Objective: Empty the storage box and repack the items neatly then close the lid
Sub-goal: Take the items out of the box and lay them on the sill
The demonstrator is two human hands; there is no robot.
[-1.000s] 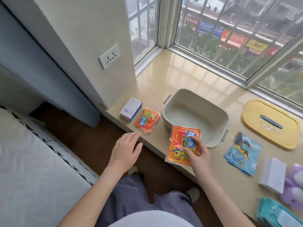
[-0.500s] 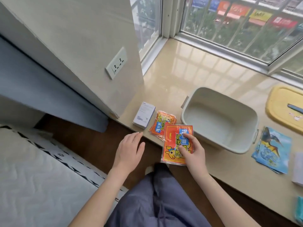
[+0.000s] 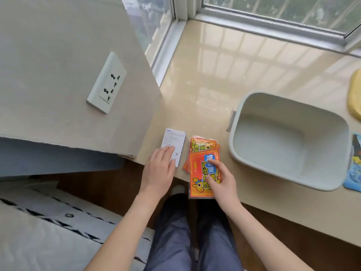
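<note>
- The box [image 3: 273, 147] stands empty and open on the sill [image 3: 214, 79], close to the near edge. Its lid [image 3: 356, 98] lies apart at the right margin, only partly in view.
- The right hand [image 3: 222, 178] holds the top packet [image 3: 200, 173], fingers curled onto its face. The packet lies over a small stack [image 3: 203, 143] of the same red-orange packets, and its near end hangs past the sill's near edge.
- The left hand [image 3: 158, 171] is flat, with straight fingers resting on the near end of a white carton [image 3: 173, 139]. The carton sits just left of the stack, by the sill's near left corner.
- A blue pack [image 3: 354, 169] shows just beyond the box's right side.
- The key relation: the box lies to the right of the right hand and slightly farther in, with only a strip of bare sill between. The right hand is clearly the nearer one; the left hand is a packet's breadth farther off.
- The packet's long axis runs near to far, roughly in line with the box's left wall.
- Judgement: emptying looks finished and repacking is starting. A short carry to the right should lay the packet flat on the box floor without turning it much.
- The carton, also lying near to far, would have to cross over the stack to reach the box.
</note>
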